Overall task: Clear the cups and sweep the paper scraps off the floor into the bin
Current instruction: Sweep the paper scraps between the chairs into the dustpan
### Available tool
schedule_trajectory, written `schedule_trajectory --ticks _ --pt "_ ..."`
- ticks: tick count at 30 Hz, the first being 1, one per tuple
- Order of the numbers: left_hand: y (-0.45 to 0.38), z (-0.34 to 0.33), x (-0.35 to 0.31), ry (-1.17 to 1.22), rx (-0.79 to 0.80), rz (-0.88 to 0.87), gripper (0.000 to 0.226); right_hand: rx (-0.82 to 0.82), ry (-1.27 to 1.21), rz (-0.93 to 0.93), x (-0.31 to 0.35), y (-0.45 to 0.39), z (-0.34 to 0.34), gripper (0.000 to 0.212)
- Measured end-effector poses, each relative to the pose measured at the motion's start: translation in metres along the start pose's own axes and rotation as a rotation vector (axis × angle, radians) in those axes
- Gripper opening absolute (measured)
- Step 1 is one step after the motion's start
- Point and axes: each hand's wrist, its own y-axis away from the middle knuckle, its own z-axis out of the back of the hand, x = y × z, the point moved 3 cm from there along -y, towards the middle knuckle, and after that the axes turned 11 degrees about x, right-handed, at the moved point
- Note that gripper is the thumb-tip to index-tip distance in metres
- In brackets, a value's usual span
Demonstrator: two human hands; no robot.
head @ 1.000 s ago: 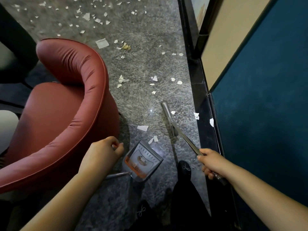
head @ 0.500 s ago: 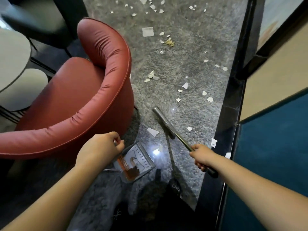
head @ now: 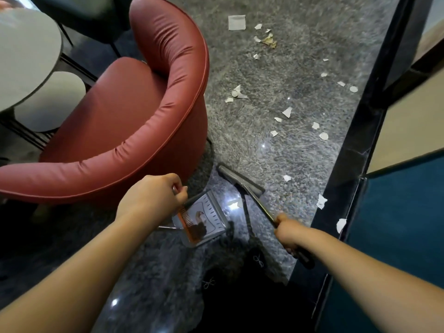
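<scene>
The left hand (head: pixel 153 197) grips the handle of the dustpan (head: pixel 203 218), which sits on the floor beside the red armchair (head: pixel 125 121). Its printed panel carries no readable writing. The right hand (head: pixel 289 230) holds the broom (head: pixel 242 182), head just beyond the pan. Most paper scraps (head: pixel 287 112) lie unswept ahead, so sweeping looks barely begun; no cups or bin show.

The speckled stone floor (head: pixel 276 150) shines glossy under white paper scraps (head: pixel 287 112), beside a smooth, faintly sheened red leather-like armchair (head: pixel 134 121) and a metal-handled broom (head: pixel 242 180).
</scene>
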Motion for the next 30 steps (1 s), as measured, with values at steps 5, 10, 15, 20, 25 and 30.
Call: schedule_trajectory --ticks 5,10,15,20,25,30 --pt "-0.005 0.002 0.008 -0.003 -0.006 -0.017 0.015 0.040 -0.039 0.080 0.003 0.018 -0.050 0.039" --pt "-0.005 0.003 0.013 0.016 -0.038 -0.039 0.015 0.131 -0.297 0.204 0.013 0.034 -0.101 0.037" --pt "0.009 -0.002 0.016 0.018 -0.037 -0.043 0.019 0.100 -0.560 0.278 0.020 0.069 -0.126 0.037" --pt "0.030 -0.002 0.022 0.057 -0.043 -0.073 0.019 0.028 -0.633 0.312 0.022 0.096 -0.130 0.020" --pt "0.041 0.005 0.011 0.076 -0.047 -0.142 0.014 -0.094 -0.834 0.282 -0.006 0.118 -0.126 0.012" --pt "0.033 0.016 -0.022 0.092 -0.103 -0.196 0.011 -0.220 -1.003 0.274 -0.048 0.117 -0.111 0.015"
